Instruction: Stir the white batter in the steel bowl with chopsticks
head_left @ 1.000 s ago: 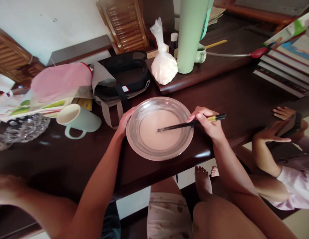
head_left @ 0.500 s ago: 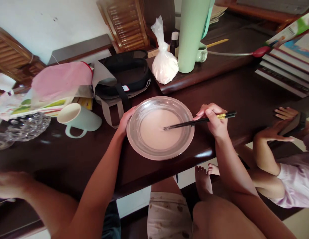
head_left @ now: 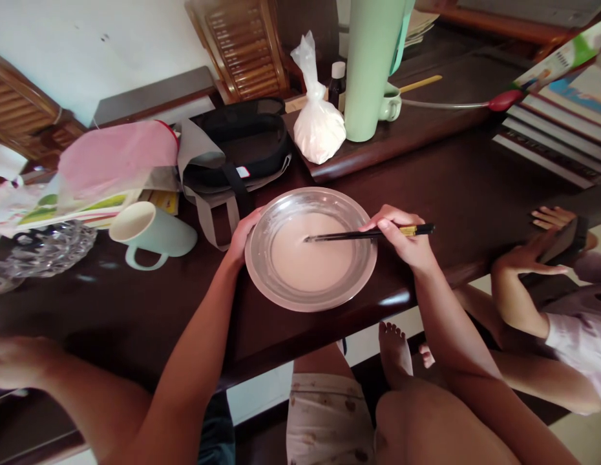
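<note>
A shallow metal bowl [head_left: 262, 271] of pale pinkish liquid sits near the front edge of the dark wooden table [head_left: 475, 194]. My left hand [head_left: 241, 237] grips the bowl's left rim, fingers curled against it. My right hand [head_left: 402, 240] is closed round a pair of black chopsticks [head_left: 349, 236] whose tips dip into the liquid left of the bowl's middle.
A mint mug [head_left: 150, 234] lies on its side at left, by a glass dish [head_left: 48, 248] and pink-covered papers [head_left: 111, 161]. Behind the bowl: a black bag [head_left: 242, 145], a tied white bag [head_left: 318, 126], a tall green flask [head_left: 371, 71]. Books [head_left: 557, 110] right. Another person's hands [head_left: 533, 255] hold a phone; an arm [head_left: 48, 381] reaches in lower left.
The chopstick tips have swept through the liquid, right and then back to the upper left. My right hand shifted right and back. My left hand stayed on the rim.
</note>
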Demonstrator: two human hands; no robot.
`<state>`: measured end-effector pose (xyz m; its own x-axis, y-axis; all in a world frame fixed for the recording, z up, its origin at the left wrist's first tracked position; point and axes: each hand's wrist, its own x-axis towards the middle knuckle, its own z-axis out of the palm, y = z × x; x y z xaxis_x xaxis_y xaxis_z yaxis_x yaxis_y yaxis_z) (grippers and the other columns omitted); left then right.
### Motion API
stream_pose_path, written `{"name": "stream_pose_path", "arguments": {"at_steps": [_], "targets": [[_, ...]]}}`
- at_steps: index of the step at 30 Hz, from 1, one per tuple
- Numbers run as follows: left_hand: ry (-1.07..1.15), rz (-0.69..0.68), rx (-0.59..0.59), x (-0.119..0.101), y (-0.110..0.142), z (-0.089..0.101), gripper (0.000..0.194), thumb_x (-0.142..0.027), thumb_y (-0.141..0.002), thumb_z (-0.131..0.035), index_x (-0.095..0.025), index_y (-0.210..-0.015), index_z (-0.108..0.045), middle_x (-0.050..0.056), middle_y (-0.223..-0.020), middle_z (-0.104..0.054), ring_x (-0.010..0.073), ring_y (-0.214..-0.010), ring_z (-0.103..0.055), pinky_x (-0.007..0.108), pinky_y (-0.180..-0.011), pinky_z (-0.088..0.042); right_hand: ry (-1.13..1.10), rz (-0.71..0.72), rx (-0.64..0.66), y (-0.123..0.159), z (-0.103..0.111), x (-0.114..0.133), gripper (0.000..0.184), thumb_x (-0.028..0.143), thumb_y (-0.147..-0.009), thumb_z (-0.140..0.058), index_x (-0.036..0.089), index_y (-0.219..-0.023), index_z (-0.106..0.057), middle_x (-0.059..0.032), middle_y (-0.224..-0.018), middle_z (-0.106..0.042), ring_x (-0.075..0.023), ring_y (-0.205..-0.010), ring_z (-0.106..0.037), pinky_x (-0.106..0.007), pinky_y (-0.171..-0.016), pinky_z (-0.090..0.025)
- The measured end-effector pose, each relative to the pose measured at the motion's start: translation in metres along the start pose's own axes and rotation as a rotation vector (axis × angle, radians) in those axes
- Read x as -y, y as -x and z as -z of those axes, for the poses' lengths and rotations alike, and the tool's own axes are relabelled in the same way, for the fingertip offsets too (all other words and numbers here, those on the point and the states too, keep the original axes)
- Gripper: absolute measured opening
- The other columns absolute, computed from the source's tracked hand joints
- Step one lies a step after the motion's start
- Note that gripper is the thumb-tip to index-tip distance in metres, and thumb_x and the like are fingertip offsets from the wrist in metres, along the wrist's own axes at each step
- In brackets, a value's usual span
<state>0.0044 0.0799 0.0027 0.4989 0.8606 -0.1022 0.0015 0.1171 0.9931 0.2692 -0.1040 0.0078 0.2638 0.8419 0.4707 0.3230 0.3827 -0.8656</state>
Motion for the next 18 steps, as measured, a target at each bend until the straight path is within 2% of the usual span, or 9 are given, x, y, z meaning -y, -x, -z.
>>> {"name": "stream_pose_path", "arguments": {"at_steps": [3, 5, 8, 10, 12, 13, 15, 17, 18], "targets": [[0.011, 0.004, 0.011, -0.0004, -0.0001, -0.0003, 0.031, -0.037, -0.079, -0.057, -0.021, -0.099, -0.073, 0.002, -0.104, -0.075, 0.0239, -0.108, -0.064, 0.034, -0.098, -0.047, -0.107, 0.018, -0.137, 0.0001, 0.0006, -0.0018, 0.024, 0.036, -0.093, -0.057, 0.026, -0.077, -0.073, -0.0008, -0.069, -0.07, -0.0171, -0.065, -0.064, -0.034, -0.065, -0.05], [0.015, 0.004, 0.013, -0.001, 0.0001, -0.0005, 0.03, -0.037, -0.079, -0.058, -0.021, -0.099, -0.073, 0.002, -0.104, -0.074, 0.0238, -0.108, -0.064, 0.034, -0.098, -0.047, -0.154, 0.013, -0.083, 0.0004, 0.0009, -0.0023, 0.024, 0.036, -0.093, -0.057, 0.026, -0.078, -0.073, -0.0005, -0.068, -0.07, -0.0167, -0.062, -0.063, -0.033, -0.063, -0.05], [0.013, -0.002, 0.008, -0.0013, 0.0004, -0.0005, 0.03, -0.037, -0.078, -0.058, -0.021, -0.098, -0.074, 0.003, -0.104, -0.074, 0.0235, -0.108, -0.064, 0.034, -0.099, -0.047, -0.043, 0.015, 0.063, 0.0002, 0.0014, -0.0013, 0.021, 0.033, -0.093, -0.058, 0.026, -0.082, -0.075, -0.0022, -0.078, -0.073, -0.018, -0.073, -0.066, -0.033, -0.069, -0.05], [0.018, -0.006, 0.004, -0.0009, 0.0004, -0.0003, 0.03, -0.037, -0.078, -0.059, -0.021, -0.099, -0.074, 0.002, -0.104, -0.075, 0.0229, -0.108, -0.064, 0.033, -0.1, -0.046, -0.007, 0.038, -0.005, -0.0001, 0.0018, -0.0011, 0.021, 0.032, -0.093, -0.059, 0.026, -0.081, -0.076, -0.0023, -0.079, -0.073, -0.0177, -0.074, -0.065, -0.033, -0.07, -0.049], [0.029, -0.006, 0.005, -0.0004, 0.0002, -0.0001, 0.03, -0.038, -0.078, -0.059, -0.02, -0.098, -0.074, 0.002, -0.104, -0.075, 0.0227, -0.107, -0.065, 0.033, -0.099, -0.046, -0.078, 0.057, -0.125, -0.0003, 0.0019, -0.0014, 0.024, 0.033, -0.093, -0.057, 0.026, -0.078, -0.074, -0.0012, -0.071, -0.071, -0.0168, -0.067, -0.063, -0.033, -0.066, -0.048], [0.031, -0.004, 0.008, -0.0002, 0.0, 0.0, 0.03, -0.038, -0.078, -0.059, -0.02, -0.098, -0.074, 0.002, -0.104, -0.075, 0.0227, -0.107, -0.065, 0.033, -0.099, -0.046, -0.117, 0.058, -0.145, -0.0003, 0.0018, -0.0014, 0.025, 0.034, -0.094, -0.056, 0.026, -0.077, -0.073, -0.0006, -0.067, -0.069, -0.0166, -0.064, -0.062, -0.032, -0.064, -0.047], [0.027, -0.003, 0.013, 0.0003, -0.0006, 0.0004, 0.03, -0.037, -0.077, -0.06, -0.02, -0.097, -0.074, 0.002, -0.103, -0.075, 0.0228, -0.106, -0.065, 0.033, -0.098, -0.047, -0.128, 0.055, -0.075, -0.0003, 0.0013, -0.0005, 0.026, 0.034, -0.094, -0.056, 0.026, -0.076, -0.073, -0.0008, -0.067, -0.069, -0.0171, -0.063, -0.061, -0.033, -0.063, -0.047], [0.019, -0.01, 0.014, 0.0011, -0.0014, 0.0011, 0.029, -0.037, -0.077, -0.06, -0.021, -0.097, -0.074, 0.002, -0.103, -0.075, 0.0224, -0.106, -0.065, 0.032, -0.097, -0.047, -0.041, 0.054, 0.029, -0.0003, 0.001, 0.001, 0.024, 0.033, -0.093, -0.057, 0.026, -0.078, -0.075, -0.0019, -0.072, -0.071, -0.0182, -0.07, -0.062, -0.033, -0.067, -0.047], [0.015, -0.013, 0.014, 0.0015, -0.0018, 0.0015, 0.029, -0.037, -0.078, -0.059, -0.021, -0.097, -0.074, 0.002, -0.103, -0.075, 0.0223, -0.106, -0.065, 0.032, -0.097, -0.047, 0.006, 0.056, 0.04, -0.0003, 0.001, 0.0016, 0.024, 0.033, -0.093, -0.058, 0.026, -0.078, -0.075, -0.0024, -0.075, -0.072, -0.0189, -0.073, -0.063, -0.034, -0.069, -0.047]]}}
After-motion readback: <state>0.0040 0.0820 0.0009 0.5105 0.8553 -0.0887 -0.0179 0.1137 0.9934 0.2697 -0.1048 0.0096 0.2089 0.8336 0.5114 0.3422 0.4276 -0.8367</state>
